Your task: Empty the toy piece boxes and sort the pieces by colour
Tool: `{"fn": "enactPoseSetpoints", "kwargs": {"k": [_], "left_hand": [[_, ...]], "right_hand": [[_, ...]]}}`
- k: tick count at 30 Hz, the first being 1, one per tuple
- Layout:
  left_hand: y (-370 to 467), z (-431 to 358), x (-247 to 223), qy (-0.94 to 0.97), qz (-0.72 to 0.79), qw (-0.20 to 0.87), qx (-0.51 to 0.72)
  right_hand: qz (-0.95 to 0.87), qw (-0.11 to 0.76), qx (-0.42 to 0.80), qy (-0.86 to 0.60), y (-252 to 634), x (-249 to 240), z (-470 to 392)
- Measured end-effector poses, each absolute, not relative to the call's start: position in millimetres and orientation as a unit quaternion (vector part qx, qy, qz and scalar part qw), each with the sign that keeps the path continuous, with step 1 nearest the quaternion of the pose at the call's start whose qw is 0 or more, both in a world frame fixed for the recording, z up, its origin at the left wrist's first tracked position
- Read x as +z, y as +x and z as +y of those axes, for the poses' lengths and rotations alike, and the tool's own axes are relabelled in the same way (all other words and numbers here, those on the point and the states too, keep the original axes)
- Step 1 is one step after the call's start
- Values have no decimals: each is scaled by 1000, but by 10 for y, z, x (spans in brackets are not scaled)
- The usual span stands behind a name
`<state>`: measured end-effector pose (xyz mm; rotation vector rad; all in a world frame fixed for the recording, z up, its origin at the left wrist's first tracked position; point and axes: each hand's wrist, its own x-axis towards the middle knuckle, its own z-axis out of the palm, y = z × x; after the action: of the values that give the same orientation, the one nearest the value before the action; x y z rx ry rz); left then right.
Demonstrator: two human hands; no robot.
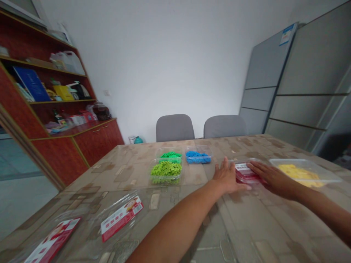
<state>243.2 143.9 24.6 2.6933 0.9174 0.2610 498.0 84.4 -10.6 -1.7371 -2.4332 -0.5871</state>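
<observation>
A clear plastic box with a red-and-white label [245, 172] on its lid sits on the table between my two hands. My left hand [226, 177] is against its left side, fingers raised and apart, thumb stretched along the front edge. From the right, my right hand [275, 179] lies over the lid with its fingers together, holding the box; its thumb is hidden. What fills the box cannot be made out under the label. Just beyond my right hand stands a clear tray of yellow pieces [298, 173].
Open boxes hold lime-green pieces [166, 171], green pieces [171, 156] and blue pieces [197, 157]. Two labelled clear lids [122, 219] [53, 241] lie at the front left. Two grey chairs [174, 128] [225, 126] stand behind the table [255, 226].
</observation>
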Motion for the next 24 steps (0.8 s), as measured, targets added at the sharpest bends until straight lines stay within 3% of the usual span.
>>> {"fn": "enactPoseSetpoints", "kwargs": {"k": [13, 19, 24], "left_hand": [[2211, 1248, 270, 934, 307, 166, 81], [1689, 760, 275, 946, 231, 203, 100], [985, 399, 251, 955, 152, 238, 86]], "right_hand": [[-759, 59, -214, -612, 5074, -176, 955], [-757, 89, -200, -615, 4945, -107, 962], [-807, 119, -167, -553, 4313, 145, 893]]}}
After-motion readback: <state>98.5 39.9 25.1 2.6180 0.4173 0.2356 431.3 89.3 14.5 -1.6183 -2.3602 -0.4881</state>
